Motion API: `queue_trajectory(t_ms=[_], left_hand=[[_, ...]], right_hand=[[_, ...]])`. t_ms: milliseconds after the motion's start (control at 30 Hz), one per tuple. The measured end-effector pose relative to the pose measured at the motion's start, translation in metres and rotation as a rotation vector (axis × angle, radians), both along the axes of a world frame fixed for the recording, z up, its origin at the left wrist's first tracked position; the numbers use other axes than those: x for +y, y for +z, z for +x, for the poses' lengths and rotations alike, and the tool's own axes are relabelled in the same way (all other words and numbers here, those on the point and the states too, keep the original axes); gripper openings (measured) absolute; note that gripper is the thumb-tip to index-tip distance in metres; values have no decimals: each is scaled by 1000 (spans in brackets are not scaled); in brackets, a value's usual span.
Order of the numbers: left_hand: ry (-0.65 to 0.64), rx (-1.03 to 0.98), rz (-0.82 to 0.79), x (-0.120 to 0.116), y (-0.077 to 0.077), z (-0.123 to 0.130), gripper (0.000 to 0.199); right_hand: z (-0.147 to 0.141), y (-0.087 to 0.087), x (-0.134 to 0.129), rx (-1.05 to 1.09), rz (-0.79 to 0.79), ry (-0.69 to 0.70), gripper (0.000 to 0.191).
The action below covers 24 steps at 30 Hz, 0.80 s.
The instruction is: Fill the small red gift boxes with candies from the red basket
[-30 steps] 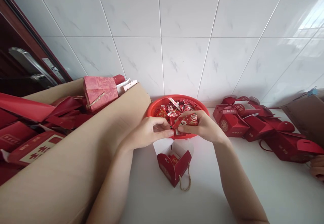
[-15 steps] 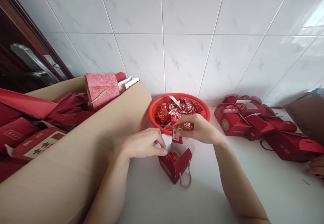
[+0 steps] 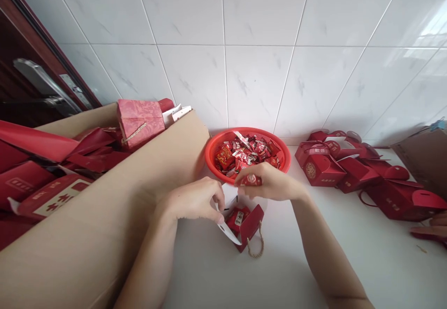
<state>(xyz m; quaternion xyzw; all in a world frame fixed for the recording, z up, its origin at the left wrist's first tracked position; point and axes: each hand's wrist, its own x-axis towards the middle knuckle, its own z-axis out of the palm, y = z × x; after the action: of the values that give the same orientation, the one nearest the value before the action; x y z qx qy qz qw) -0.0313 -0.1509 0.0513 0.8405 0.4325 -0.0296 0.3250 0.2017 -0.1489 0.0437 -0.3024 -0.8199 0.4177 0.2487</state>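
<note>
A small red gift box [image 3: 252,229] stands on the white surface with its top flaps apart and a twisted rope handle [image 3: 261,249] hanging on its right side. My left hand [image 3: 199,201] pinches the box's left flap between thumb and fingers, bending it outward. Inside lies a red candy packet [image 3: 239,218] with a pale label. Above the box's far side, my right hand [image 3: 272,181] is closed around a red wrapped candy [image 3: 252,179], partly covered by its fingers. Just behind is a red plastic basket [image 3: 211,161] full of wrapped candies [image 3: 244,153].
On the left, a big cardboard carton [image 3: 167,155] holds many red boxes and bags. Several closed red gift boxes [image 3: 323,169] stand along the wall at the right. Another person's hand [image 3: 433,229] shows at the right edge. A tiled wall [image 3: 258,67] rises behind.
A candy packet has dropped from my right hand into the box, while another candy stays in that hand. My left hand has pulled the left flap outward, showing its white inside.
</note>
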Motion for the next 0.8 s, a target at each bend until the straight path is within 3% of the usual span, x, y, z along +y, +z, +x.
queue_trajectory(t_ms=[133,333,433,567,733,800], left_hand=[[46,88,5,-3,2,1,29],[34,78,2,-1,-1,1,41],[72,83,16,0,-2,-2,53],[108,58,45,0,-1,-4,57],[110,69,51,1,-1,-4,62],[106,93,50,2,-2,-4,66]], right_hand=[[-1,2,1,273,-267,-140,23],[-9,-7,6,433,-528,-185,14],[-11,-13,8,440,-402,-203,11],[-9,-22,9,390,-251,-83,14],[-7,-27,3,30,-111,72,19],[-8,-24,-1,-76,-31,44,22]])
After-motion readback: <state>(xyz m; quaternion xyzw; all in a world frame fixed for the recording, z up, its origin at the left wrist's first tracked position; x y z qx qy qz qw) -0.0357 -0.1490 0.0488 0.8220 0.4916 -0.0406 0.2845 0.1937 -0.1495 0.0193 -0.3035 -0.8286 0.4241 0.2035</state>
